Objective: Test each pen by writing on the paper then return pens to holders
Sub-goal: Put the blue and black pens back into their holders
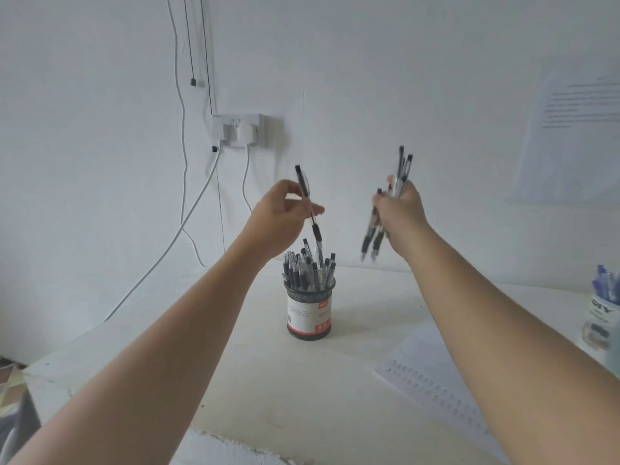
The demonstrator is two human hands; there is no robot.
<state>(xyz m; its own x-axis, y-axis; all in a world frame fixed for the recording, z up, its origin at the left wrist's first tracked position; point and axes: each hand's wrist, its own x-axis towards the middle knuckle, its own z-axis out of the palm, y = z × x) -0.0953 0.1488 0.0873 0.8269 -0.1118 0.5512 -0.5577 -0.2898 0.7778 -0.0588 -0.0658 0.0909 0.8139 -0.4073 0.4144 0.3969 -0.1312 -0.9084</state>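
Above the white table (235, 364), in the head view, a black mesh holder (310, 313) is standing upright, crowded with black pens.

- Left hand (281, 216): thumb and fingers are pinching a single black pen (303, 182) at mid-barrel. Its tip is pointing down just above the holder's mouth. Whether it is touching the pens below cannot be told.
- Right hand (401, 209): fingers are curling tight round a bundle of pens (370, 234), which is blurred and raised well apart from the holder.
- Paper (436, 384): is lying flat toward the near right, carrying rows of small test marks and running partly under the right forearm.
- Second holder (600, 317): is showing at the right edge, carrying blue pens (605, 286).

Risks, as judged:
- The single pen is likely heading for packed clips with little gap showing, so it may catch and fail to seat.
- A hard push could tip the mesh holder.
- With so many barrels in one grip, the bundle could slip.
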